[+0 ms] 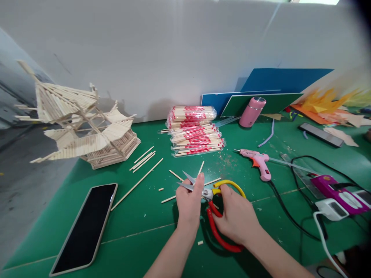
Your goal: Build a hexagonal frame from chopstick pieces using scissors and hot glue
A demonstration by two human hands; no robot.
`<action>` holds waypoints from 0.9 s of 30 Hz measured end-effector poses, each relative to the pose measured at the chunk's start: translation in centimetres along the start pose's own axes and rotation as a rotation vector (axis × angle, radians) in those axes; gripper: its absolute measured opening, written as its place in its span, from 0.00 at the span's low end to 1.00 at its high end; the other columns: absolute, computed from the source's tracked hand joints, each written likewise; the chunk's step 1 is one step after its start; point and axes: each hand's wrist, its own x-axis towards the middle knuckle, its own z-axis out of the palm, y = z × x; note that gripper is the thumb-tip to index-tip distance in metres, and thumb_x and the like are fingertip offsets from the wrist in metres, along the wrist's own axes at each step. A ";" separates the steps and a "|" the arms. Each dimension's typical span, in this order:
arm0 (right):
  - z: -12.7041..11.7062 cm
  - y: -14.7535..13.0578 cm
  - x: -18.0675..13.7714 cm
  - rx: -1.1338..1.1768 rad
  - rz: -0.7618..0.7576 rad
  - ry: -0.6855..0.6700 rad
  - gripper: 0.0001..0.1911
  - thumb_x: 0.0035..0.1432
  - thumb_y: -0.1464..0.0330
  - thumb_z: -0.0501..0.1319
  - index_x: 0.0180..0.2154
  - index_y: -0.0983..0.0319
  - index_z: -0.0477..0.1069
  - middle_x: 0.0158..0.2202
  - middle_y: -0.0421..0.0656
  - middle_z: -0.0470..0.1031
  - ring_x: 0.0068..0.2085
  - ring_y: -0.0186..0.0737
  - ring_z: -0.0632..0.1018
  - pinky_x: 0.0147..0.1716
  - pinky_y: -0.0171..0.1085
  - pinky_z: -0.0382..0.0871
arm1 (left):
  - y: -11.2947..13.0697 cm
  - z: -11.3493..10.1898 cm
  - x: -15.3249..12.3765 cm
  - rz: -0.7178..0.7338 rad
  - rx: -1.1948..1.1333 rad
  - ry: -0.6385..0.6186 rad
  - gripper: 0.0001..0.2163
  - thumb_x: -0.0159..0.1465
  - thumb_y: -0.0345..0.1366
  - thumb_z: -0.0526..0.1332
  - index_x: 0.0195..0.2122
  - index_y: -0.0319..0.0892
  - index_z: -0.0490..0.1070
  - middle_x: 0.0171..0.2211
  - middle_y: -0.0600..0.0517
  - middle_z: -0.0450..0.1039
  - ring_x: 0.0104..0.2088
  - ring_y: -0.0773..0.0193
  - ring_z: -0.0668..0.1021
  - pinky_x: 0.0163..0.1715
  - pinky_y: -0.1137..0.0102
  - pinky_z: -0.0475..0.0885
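Note:
My right hand (236, 214) grips the red and yellow handles of a pair of scissors (216, 200), whose blades stand apart and point left. My left hand (189, 200) is closed beside the blades, thumb up, pinching a thin wooden stick (200, 168) that lies between them. Loose sticks (144, 159) and short cut pieces lie on the green table (145, 239) around both hands.
A stick-built model pavilion (87, 123) stands at the far left. A phone (87, 226) lies near the front left. Wrapped stick bundles (194, 131), a pink bottle (251, 112), a pink glue gun (259, 162) with its black cable, a power strip (336, 208) and coloured paper sheets lie behind and right.

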 end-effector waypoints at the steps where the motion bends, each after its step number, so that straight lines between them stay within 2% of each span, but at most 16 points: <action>1: 0.1 0.0 0.1 -0.002 0.001 0.001 0.12 0.48 0.63 0.54 0.34 0.62 0.59 0.29 0.44 0.70 0.30 0.43 0.73 0.25 0.35 0.55 | -0.2 0.0 0.2 0.006 0.010 0.003 0.17 0.50 0.48 0.60 0.17 0.39 0.59 0.14 0.61 0.51 0.17 0.74 0.57 0.17 0.77 0.53; 7: 0.5 0.1 0.8 -0.009 0.003 0.018 0.12 0.47 0.62 0.54 0.33 0.62 0.58 0.29 0.43 0.70 0.29 0.43 0.73 0.24 0.35 0.56 | -0.8 -0.2 1.2 0.040 0.064 0.025 0.19 0.49 0.48 0.61 0.15 0.40 0.57 0.13 0.61 0.51 0.16 0.75 0.56 0.16 0.77 0.52; 14: 1.1 0.4 1.0 -0.018 -0.016 0.026 0.12 0.47 0.63 0.55 0.33 0.62 0.59 0.29 0.44 0.72 0.29 0.43 0.74 0.24 0.34 0.57 | -1.1 -0.3 1.5 0.036 0.070 0.036 0.16 0.48 0.46 0.61 0.16 0.38 0.63 0.13 0.59 0.56 0.16 0.74 0.59 0.16 0.76 0.54; 20: 1.1 0.4 1.2 -0.025 -0.032 0.021 0.08 0.48 0.67 0.55 0.33 0.62 0.61 0.27 0.43 0.74 0.27 0.40 0.74 0.22 0.33 0.55 | -1.3 0.0 1.6 0.016 -0.006 0.044 0.15 0.48 0.43 0.61 0.15 0.41 0.56 0.13 0.61 0.53 0.15 0.75 0.58 0.16 0.77 0.55; 24: 0.6 0.5 1.3 -0.048 -0.016 0.060 0.08 0.49 0.67 0.55 0.34 0.62 0.62 0.28 0.43 0.73 0.28 0.41 0.74 0.22 0.33 0.55 | -1.1 -0.1 1.9 -0.013 -0.050 0.009 0.15 0.49 0.43 0.60 0.17 0.41 0.55 0.14 0.62 0.52 0.16 0.75 0.58 0.16 0.77 0.56; 27: 0.1 0.7 1.4 -0.058 0.005 0.090 0.08 0.49 0.67 0.55 0.34 0.62 0.62 0.28 0.43 0.73 0.27 0.39 0.74 0.21 0.32 0.54 | -1.1 -0.3 2.1 -0.019 -0.050 -0.032 0.15 0.49 0.44 0.60 0.17 0.40 0.57 0.15 0.61 0.53 0.17 0.75 0.59 0.18 0.77 0.56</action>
